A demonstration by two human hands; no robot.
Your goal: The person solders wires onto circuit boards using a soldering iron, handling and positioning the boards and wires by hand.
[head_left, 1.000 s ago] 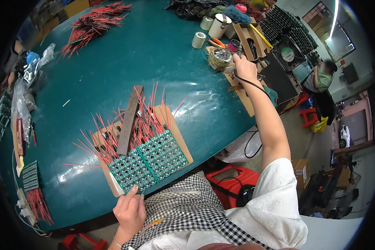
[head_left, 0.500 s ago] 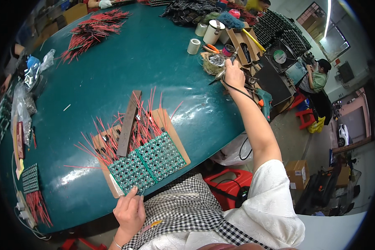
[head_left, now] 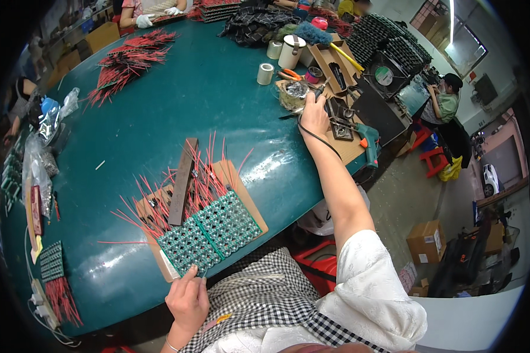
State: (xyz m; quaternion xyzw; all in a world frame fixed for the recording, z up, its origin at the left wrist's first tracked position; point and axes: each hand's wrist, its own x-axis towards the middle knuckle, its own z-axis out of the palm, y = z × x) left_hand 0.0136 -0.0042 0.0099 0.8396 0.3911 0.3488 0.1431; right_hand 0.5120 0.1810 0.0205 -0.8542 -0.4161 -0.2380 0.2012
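My right hand [head_left: 316,117] is closed around a soldering iron [head_left: 319,92] with a trailing black cord, beside a tin of crumpled metallic wool [head_left: 294,91]. The iron's tip is hard to make out. Down at the table's near edge, my left hand [head_left: 187,303] has curled fingers, its fingertips at the lower edge of a green circuit board panel [head_left: 209,229]. A thin grey strand seems to stick up by those fingers, too small to name. The panel lies on cardboard [head_left: 259,217], red wires [head_left: 153,206] fanning from its far side under a dark flat bar [head_left: 184,182].
Wired boards [head_left: 129,62] are piled far left, with another panel [head_left: 52,262] at the near left. Plastic bags [head_left: 38,156] line the left edge. A green heat gun [head_left: 368,144], tape roll [head_left: 265,73] and white canister [head_left: 291,52] stand right. Gloved co-worker's hands [head_left: 144,21] show far off.
My view has shifted slightly. My right hand with the soldering iron has moved a little leftward by the tin. The left hand stays at the panel's near edge.
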